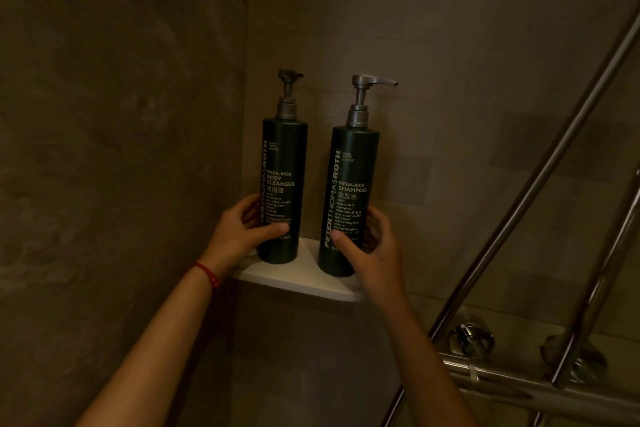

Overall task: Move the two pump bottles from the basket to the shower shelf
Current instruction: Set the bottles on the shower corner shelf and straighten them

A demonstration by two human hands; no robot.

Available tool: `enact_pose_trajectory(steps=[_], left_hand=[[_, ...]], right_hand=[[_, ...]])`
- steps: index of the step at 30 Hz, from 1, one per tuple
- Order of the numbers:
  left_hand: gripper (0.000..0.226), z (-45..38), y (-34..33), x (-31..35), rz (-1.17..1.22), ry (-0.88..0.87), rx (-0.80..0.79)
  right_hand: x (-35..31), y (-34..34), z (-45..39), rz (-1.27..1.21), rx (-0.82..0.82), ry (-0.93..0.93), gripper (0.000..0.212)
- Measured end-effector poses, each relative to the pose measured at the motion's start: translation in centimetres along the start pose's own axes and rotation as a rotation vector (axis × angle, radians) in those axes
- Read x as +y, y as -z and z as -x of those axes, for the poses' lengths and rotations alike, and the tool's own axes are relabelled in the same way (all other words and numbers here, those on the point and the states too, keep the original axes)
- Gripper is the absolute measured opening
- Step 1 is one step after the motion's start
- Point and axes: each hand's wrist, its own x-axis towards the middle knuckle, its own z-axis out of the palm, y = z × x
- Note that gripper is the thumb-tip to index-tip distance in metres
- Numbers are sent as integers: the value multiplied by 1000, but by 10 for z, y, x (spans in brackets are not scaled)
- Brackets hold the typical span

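- The left hand (242, 225) is wrapped around the lower part of the dark green cylindrical body cleanser pump bottle (282, 184), thumb across the front of the label, fingers behind.
- A red cord bracelet (209, 276) sits on the left wrist.
- The right hand (372, 246) is clasped on the lower part of the dark green cylindrical shampoo pump bottle (349, 198), thumb on the front near the base, fingers curled round its right side.
- Both bottles stand upright on the white triangular corner shower shelf (294, 276), side by side with a narrow gap between them; the body cleanser bottle is deeper in the corner, the shampoo bottle nearer the shelf's front edge.
- Each bottle has a grey metal-look pump; the shampoo bottle's spout points right, the other's is turned mostly away.
- The shelf is set in the corner of brown stone-look tiled walls (121, 114).
- To the right, well apart from the shelf, slanted chrome shower rails (540, 170) run down to a chrome mixer bar (502, 378).
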Motion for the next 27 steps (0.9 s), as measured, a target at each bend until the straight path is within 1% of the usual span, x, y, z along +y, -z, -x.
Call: enact_pose_trajectory(steps=[4,27], left_hand=[[70,2,0,0,-20,-23,2],[65,3,7,-1,-12,-22,-25]], right_hand=[[-1,-4,1,19,2,9,55],[2,-11,4,78,97,13,58]])
